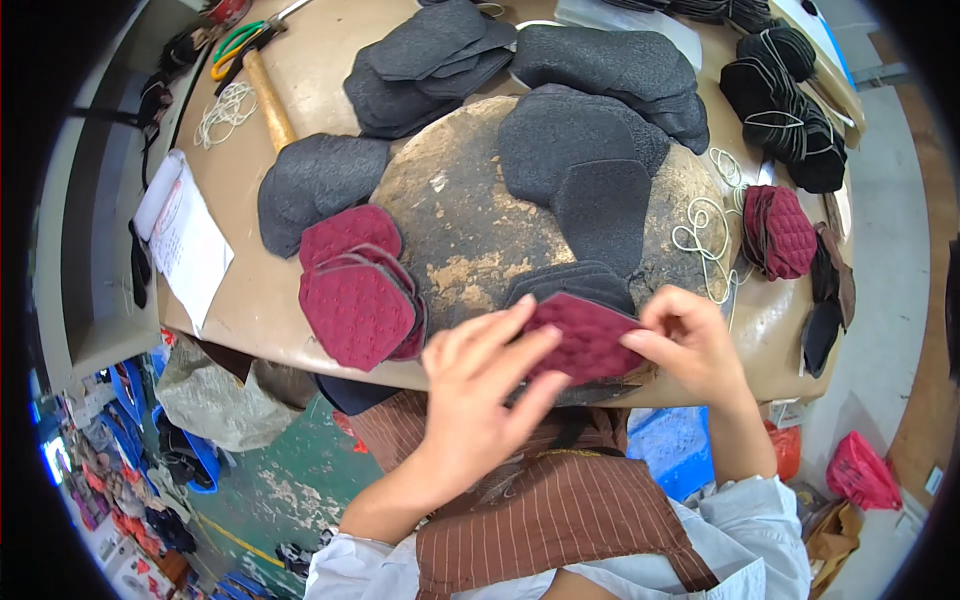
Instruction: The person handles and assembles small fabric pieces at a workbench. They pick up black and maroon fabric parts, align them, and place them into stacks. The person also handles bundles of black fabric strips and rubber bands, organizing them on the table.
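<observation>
A maroon quilted fabric piece (590,345) with a dark edge is tilted up at the near side of the worn round board (455,215). My right hand (690,345) pinches its right corner between thumb and fingers. My left hand (485,385) has its fingers spread at the piece's left end; whether they touch it I cannot tell. Just behind the piece lies a small stack of dark grey pieces (585,275), partly hidden by it. To the left of my left hand is a pile of similar maroon quilted pieces (355,310).
Stacks of dark grey pieces (430,55) surround the board. A wooden-handled hammer (268,100), scissors (235,50) and a sheet of paper (190,235) lie left. On the right are loose cord (712,245), a maroon bundle (778,232) and tied black bundles (785,110).
</observation>
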{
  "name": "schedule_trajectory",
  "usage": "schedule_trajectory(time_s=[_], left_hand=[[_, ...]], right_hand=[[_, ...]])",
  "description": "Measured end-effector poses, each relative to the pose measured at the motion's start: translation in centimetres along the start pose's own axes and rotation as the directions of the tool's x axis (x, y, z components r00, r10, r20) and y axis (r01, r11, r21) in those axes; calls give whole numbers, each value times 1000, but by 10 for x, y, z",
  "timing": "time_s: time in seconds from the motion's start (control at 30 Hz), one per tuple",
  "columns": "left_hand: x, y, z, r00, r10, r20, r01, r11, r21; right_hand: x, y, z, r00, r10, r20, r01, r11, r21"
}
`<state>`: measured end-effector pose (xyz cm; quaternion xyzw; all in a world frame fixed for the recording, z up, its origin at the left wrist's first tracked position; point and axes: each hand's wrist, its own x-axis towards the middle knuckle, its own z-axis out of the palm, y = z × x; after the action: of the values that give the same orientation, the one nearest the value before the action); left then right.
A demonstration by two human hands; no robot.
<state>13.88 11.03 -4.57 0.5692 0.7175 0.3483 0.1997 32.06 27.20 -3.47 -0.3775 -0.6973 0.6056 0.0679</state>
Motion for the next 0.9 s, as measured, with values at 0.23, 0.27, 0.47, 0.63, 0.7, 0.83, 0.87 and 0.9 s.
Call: schedule_trajectory(time_s=[0.23, 0.27, 0.47, 0.63, 0.7, 0.83, 0.87, 0.9], left_hand=[[-21, 17, 2, 934, -312, 174, 236, 174, -956], [-23, 18, 2, 927, -292, 237, 281, 120, -952], [-23, 21, -1, 871, -319, 373, 428, 120, -896], [-26, 25, 3, 867, -311, 390, 445, 129, -886], [-30, 26, 6, 898, -364, 247, 331, 190, -924], [-36, 23, 19, 919, -365, -147, 16, 408, -913], [-37, 22, 18, 917, -347, -199, -28, 440, -898], [-37, 24, 14, 918, -353, -181, -29, 397, -917]], right_hand=[[-14, -1, 10, 1000, 4, -8, 3, 666, 746], [-15, -1, 15, 999, -3, -44, 34, 687, 726], [-19, 1, 31, 989, -46, -138, 128, 716, 686], [-19, -4, 40, 964, -64, -259, 226, 715, 662], [-19, -9, 44, 970, -52, -239, 211, 673, 709], [-22, -21, 44, 995, -88, 49, 13, 593, 805], [-22, -21, 45, 982, -106, 154, -68, 566, 822], [-23, -20, 46, 958, -126, 256, -150, 540, 828]])
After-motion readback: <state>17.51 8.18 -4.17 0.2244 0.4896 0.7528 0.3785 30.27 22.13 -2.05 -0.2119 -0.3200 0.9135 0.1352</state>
